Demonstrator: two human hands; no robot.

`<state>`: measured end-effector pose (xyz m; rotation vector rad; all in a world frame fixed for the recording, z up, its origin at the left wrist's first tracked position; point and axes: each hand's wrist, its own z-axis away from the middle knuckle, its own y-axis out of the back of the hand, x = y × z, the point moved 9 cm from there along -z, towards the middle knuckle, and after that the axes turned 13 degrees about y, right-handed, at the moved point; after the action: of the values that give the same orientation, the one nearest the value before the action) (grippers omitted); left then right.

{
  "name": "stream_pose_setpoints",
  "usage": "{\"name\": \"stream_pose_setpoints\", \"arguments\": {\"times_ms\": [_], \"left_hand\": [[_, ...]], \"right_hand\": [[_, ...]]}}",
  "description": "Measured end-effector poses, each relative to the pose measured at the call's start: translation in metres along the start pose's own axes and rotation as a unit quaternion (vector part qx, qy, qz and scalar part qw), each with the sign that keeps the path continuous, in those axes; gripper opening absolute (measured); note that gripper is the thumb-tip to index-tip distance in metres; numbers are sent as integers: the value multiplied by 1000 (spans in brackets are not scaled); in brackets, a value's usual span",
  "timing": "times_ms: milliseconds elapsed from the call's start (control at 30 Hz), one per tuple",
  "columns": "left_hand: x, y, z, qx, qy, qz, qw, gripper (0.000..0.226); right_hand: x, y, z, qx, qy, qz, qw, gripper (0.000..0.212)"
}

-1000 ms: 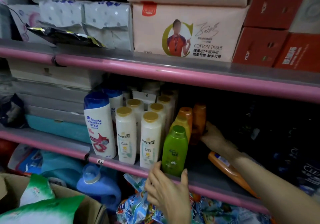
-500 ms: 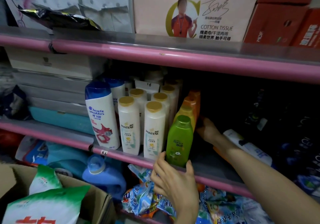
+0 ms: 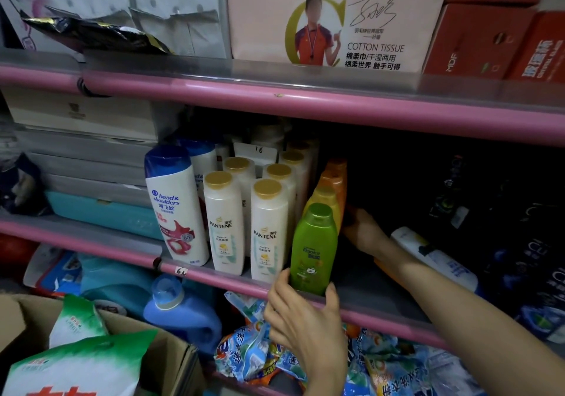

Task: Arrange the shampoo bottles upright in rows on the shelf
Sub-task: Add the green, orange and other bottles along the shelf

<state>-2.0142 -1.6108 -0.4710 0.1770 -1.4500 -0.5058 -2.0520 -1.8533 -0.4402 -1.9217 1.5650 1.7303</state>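
A green shampoo bottle (image 3: pixel 315 248) stands upright at the front of the middle shelf (image 3: pixel 214 276). My left hand (image 3: pixel 305 319) holds its base, fingers on the left and thumb on the right. Behind it stand a yellow bottle (image 3: pixel 325 196) and orange bottles (image 3: pixel 336 172) in one row. To the left are rows of white Pantene bottles (image 3: pixel 269 227) and Head & Shoulders bottles (image 3: pixel 175 206), all upright. My right hand (image 3: pixel 363 230) reaches deep beside the orange row, its fingers hidden behind the bottles. A white bottle (image 3: pixel 434 255) and an orange bottle (image 3: pixel 388 270) lie flat by my right forearm.
Dark bottles (image 3: pixel 535 242) fill the shelf's right end and a teal box (image 3: pixel 107 212) its left. Tissue packs (image 3: pixel 336 19) and red boxes (image 3: pixel 489 37) sit on the shelf above. Below are a blue jug (image 3: pixel 180 310), bagged goods (image 3: pixel 253 349) and a cardboard box (image 3: pixel 177 362).
My right hand has dropped from high on an orange bottle to the base of the row, and that bottle now stands at the back. My left hand stays at the green bottle.
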Motion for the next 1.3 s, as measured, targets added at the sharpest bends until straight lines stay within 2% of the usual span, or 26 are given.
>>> {"name": "stream_pose_setpoints", "arguments": {"times_ms": [133, 233, 267, 333, 400, 533, 633, 767, 867, 967, 1133, 1233, 1300], "left_hand": [[0, 1, 0, 1, -12, -16, 1000, 72], [1, 2, 1, 1, -24, -33, 999, 72], [1, 2, 1, -1, -28, -40, 999, 72], [3, 3, 1, -5, -43, -43, 998, 71], [5, 5, 2, -13, -55, -29, 998, 73], [-1, 12, 13, -39, -31, 43, 998, 73], [-8, 17, 32, -53, -21, 63, 996, 62], [5, 6, 70, -129, -78, 38, 988, 43], [23, -6, 99, -206, -147, 15, 967, 37], [38, -12, 119, -261, -201, -14, 944, 40], [52, -15, 126, -295, -242, -44, 923, 44], [53, -17, 122, -302, -241, -68, 920, 48], [52, -20, 122, -323, -240, -83, 912, 59]], "right_hand": [[-9, 0, 3, -35, -5, 39, 999, 24], [-30, 5, 10, -144, -12, 153, 978, 42], [-37, 14, 15, -157, -25, 189, 969, 49], [-48, 37, 29, -150, -47, 268, 950, 59], [-56, 57, 57, -140, -67, 338, 928, 59], [-47, 68, 137, -204, -104, 447, 865, 70], [-48, 82, 163, -183, -96, 486, 849, 70], [-47, 86, 162, -202, -89, 520, 825, 73], [-47, 80, 155, -231, -90, 524, 815, 74], [-47, 75, 151, -258, -75, 501, 822, 73], [-46, 87, 153, -265, -62, 423, 864, 59], [-48, 97, 159, -178, -105, 300, 931, 53], [-49, 101, 163, -115, -141, 215, 960, 47]]}}
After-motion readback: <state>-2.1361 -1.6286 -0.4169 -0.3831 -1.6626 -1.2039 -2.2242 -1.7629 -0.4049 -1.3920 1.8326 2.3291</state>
